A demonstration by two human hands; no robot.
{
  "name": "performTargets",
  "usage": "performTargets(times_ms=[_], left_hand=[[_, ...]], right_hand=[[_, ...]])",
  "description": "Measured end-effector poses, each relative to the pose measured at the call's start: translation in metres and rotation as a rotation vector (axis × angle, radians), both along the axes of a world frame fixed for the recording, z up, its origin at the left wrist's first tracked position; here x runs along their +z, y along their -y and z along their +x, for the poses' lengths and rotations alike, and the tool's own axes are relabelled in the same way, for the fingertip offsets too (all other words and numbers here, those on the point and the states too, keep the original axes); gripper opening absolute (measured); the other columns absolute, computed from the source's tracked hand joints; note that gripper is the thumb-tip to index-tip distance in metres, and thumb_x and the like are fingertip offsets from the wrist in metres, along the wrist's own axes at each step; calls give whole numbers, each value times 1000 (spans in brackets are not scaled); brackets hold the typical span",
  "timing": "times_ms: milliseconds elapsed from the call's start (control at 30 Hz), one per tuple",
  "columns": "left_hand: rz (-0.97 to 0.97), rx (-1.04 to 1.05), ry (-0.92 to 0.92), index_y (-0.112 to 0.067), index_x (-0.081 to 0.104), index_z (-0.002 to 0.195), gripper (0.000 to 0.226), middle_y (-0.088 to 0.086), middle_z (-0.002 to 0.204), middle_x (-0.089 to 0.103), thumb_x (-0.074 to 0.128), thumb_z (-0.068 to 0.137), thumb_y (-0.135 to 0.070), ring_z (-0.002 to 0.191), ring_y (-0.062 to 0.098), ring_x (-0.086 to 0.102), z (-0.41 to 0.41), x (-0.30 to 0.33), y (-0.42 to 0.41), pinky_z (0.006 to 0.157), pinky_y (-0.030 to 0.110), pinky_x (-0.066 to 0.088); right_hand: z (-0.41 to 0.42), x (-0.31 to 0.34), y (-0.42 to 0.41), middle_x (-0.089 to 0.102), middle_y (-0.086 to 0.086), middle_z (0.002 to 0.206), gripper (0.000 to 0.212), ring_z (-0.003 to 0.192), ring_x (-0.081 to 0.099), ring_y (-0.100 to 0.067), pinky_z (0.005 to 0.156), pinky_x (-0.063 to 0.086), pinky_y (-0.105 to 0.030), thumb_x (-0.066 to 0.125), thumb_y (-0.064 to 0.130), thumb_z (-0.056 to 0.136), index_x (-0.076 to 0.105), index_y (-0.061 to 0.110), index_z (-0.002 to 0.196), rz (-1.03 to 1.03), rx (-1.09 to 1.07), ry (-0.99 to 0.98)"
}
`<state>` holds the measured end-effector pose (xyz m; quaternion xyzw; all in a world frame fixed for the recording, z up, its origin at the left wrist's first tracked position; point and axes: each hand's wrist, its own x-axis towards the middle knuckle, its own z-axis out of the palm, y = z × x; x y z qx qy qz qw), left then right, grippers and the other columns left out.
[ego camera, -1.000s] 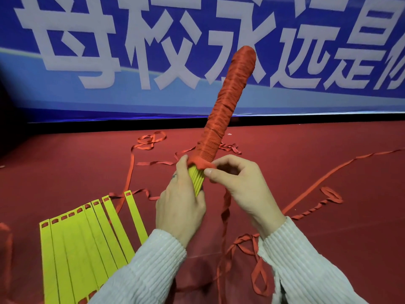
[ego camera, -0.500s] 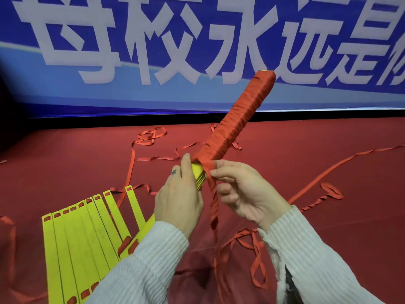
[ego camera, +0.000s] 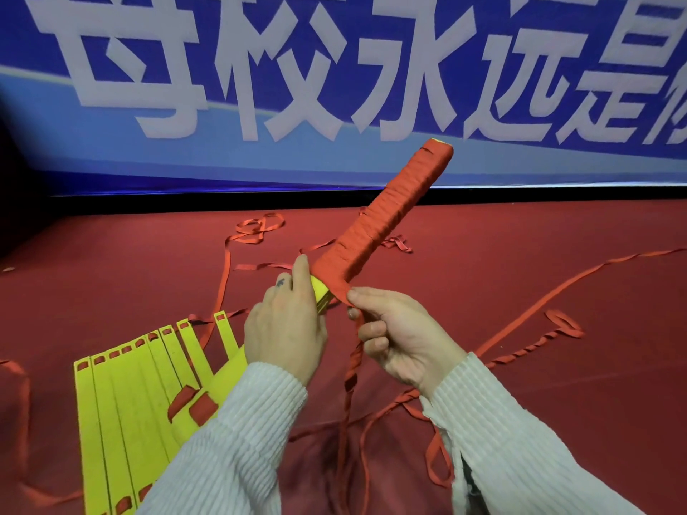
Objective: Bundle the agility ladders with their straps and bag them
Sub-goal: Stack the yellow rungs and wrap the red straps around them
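Observation:
A bundle of yellow ladder rungs (ego camera: 386,213), wound almost fully in red strap, points up and to the right at the middle of the view. My left hand (ego camera: 286,325) grips its bare yellow lower end, thumb lying along the rungs. My right hand (ego camera: 394,332) pinches the red strap (ego camera: 353,366) just below the last wrap, and the strap hangs down twisted from the fingers. A second set of yellow rungs (ego camera: 126,395) lies fanned out flat on the red floor at the lower left, partly under my left sleeve.
Loose red straps (ego camera: 557,328) trail in loops across the red carpet (ego camera: 557,384) to the right, behind the bundle and near my arms. A blue banner with large white characters (ego camera: 260,87) stands along the back edge.
The wrapped bundle has tilted down and to the right. My right hand has shifted from the bundle's wrapped edge to pinching the strap below it, pulling it down.

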<state>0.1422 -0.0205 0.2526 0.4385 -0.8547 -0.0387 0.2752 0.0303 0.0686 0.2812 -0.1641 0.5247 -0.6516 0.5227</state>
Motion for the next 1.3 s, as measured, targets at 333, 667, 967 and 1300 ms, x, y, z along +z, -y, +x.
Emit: performTargets(times_ms=[333,667,967,1300], left_hand=[[326,-96,-334,-26,30,119,58,7,96,68,78,88,-40,90,41,67,1,4,8,77,48,52],[557,-277,-630,-35,41,106,53,6,81,69,87,80,-37,67,29,66,4,8,17,66,51,55],[1043,-567,-965,-14,73,97,28,11,90,75,88,75,-23,84,24,76,9,30,-8,64,32,58],[1285,-854,-1071,-10,69,125,39,14,106,71,68,92,-29,98,30,69,4,29,-18,87,47,62]], right_hand=[[-13,1,-2,57,3,66,14,45,47,-6,34,36,-17,64,6,97,72,6,108,-56,-98,-231],[-25,5,-8,55,3,66,13,52,51,-7,47,47,-21,61,0,95,66,12,96,-187,-46,-314],[-32,9,-14,54,10,52,10,46,50,-6,43,39,-17,67,4,94,71,11,99,-259,-122,-456],[-26,18,-14,61,-4,65,19,54,54,-16,49,43,-23,81,18,83,63,10,81,-449,-172,-625]])
